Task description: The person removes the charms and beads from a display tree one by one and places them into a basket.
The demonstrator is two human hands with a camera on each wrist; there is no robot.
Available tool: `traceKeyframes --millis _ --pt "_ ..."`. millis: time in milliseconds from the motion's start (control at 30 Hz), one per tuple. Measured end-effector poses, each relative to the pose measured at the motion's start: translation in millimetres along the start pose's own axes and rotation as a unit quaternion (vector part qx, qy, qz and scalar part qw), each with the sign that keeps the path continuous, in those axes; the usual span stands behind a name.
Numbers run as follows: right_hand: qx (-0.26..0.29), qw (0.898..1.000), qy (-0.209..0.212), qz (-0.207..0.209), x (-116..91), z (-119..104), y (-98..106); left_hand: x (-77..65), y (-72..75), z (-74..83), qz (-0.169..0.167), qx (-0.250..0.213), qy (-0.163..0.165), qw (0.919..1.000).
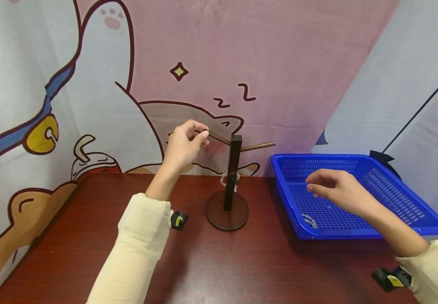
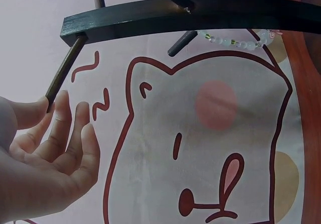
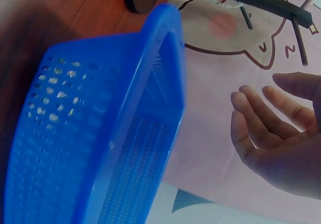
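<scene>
Cream-sleeved left hand (image 1: 185, 143) pinches a thin rod (image 1: 219, 137) of the stiff-looking, dark-brown wooden stand (image 1: 227, 215), probably best steadied by its post (image 1: 232, 169), near the worktop's back edge (image 1: 192, 185), while the empty right hand (image 1: 336, 190) curves above a blue plastic basket (image 1: 355, 233).

The post (image 1: 233, 162) is near-black, its base (image 1: 238, 217) dark brown and its pegs (image 1: 258, 146) brown, while the hung bracelet (image 2: 235, 42) mixes milky and clear beads with a few yellow-green ones, and the other bracelet (image 1: 309, 220) looks clear and whitish. The basket (image 1: 321, 156) is bright blue, pierced in rows, and the table (image 1: 260, 261) a glossy red-brown. The pink-and-white backdrop (image 1: 298, 63) carries maroon-outlined cartoon animals in white, grey and tan, a blue collar (image 1: 62, 77), a yellow bell (image 1: 38, 137) and a yellow star (image 1: 179, 71); the sleeves (image 1: 139, 236) are plain pale yellow.
</scene>
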State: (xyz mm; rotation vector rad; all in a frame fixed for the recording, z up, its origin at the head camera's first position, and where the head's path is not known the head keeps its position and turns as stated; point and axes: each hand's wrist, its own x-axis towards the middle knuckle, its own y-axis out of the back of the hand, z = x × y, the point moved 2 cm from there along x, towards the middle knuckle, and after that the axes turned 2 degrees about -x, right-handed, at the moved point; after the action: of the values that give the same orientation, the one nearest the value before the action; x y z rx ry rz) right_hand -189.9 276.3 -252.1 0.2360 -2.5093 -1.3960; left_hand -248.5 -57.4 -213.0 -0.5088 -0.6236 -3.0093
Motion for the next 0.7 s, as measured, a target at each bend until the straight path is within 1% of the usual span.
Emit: traceKeyframes --millis 133,367,467,700 --pt "0.013 1.0 0.01 0.006 6.5 -7.9 -3.2 -0.2 -0.2 0.4 0.001 0.001 -0.002 1.0" --pt "0.041 0.998 0.046 0.029 18.4 -20.7 -1.6 -0.4 -0.4 0.7 0.006 0.005 -0.013 0.9999" --pt "0.05 0.997 0.052 0.035 24.9 -26.2 -2.3 -0.5 0.0 0.4 0.007 0.005 -0.016 0.9998" --pt "0.063 0.996 0.054 0.032 40.7 -39.3 -6.7 -0.5 0.3 0.1 0.002 0.003 -0.012 0.9999"
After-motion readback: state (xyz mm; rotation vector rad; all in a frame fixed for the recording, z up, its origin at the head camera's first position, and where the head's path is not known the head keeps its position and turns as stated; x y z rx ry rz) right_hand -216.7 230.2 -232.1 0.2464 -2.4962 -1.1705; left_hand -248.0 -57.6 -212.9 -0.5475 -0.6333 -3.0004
